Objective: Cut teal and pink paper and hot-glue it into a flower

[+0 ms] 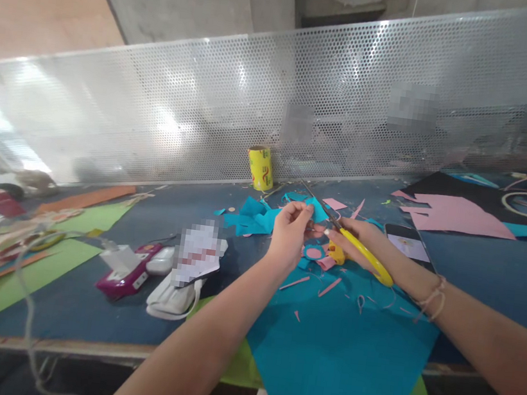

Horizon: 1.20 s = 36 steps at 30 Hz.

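My right hand (pixel 366 235) grips scissors with yellow handles (pixel 372 260); their dark blades point up and to the left. The fingers of my left hand (pixel 290 227) are pinched close beside the blades, at a small blue piece (pixel 319 210) of paper or felt. Part of that piece is hidden behind the fingers. Crumpled blue scraps (pixel 254 217) lie left of my left hand. Below both hands are a small blue-and-pink round piece (pixel 314 251) and a yellow piece (pixel 336 254). A large blue sheet (pixel 339 356) spreads beneath, overhanging the table's front edge, with thin pink strips (pixel 329 287) on it.
A yellow cardboard roll (pixel 261 169) stands by the perforated metal screen (pixel 198 105). Left are a purple power strip (pixel 129 277), a white corded object (pixel 173 296) and green sheets (pixel 60 268). A phone (pixel 407 244) and a pink sheet (pixel 465 215) lie right.
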Motion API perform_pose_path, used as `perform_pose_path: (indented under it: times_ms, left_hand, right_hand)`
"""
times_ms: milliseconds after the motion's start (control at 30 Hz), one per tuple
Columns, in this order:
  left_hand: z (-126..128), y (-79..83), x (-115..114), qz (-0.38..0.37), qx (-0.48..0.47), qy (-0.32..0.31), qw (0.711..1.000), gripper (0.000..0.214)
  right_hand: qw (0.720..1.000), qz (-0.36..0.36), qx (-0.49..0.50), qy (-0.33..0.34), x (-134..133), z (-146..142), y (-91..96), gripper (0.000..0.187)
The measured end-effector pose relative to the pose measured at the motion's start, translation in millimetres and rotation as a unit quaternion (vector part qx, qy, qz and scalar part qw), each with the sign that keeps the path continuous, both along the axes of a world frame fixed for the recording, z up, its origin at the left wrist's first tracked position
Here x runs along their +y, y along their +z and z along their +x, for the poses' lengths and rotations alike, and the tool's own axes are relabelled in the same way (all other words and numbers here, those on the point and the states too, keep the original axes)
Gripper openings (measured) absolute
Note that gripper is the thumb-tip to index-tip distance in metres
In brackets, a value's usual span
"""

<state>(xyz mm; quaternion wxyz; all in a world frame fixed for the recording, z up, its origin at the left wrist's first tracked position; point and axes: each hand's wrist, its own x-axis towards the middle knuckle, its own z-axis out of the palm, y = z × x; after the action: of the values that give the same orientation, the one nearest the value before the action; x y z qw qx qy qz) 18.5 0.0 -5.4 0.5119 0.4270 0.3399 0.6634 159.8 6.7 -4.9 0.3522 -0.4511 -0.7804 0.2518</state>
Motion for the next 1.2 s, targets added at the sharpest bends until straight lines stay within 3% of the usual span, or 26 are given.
perform_pose_path:
  times_ms: [300,567,1000,1200]
  left_hand:
    - [-5,-3.6,9,0.014,-0.027,0.043,0.999,0.018]
    - [-9,-3.1,12,0.005,-0.054,0.080,0.995,0.018]
    - [-9,-0.2,9,0.044,-0.007,0.100,0.994,0.019]
    - [-8,0.1,8,0.038,-0.002,0.090,0.995,0.020]
  right_hand:
    - [0.999,-0.023,0.015,-0.022,-6,-2,7.7,0.023]
    - [0.996,-0.049,0.061,0.044,-7,2,0.1,0.019]
    - [0.998,-0.045,0.009,0.042,6,1,-14.9,0.021]
    - [0.998,-0.018,-0.041,0.033,0,1,-6.5,0.026]
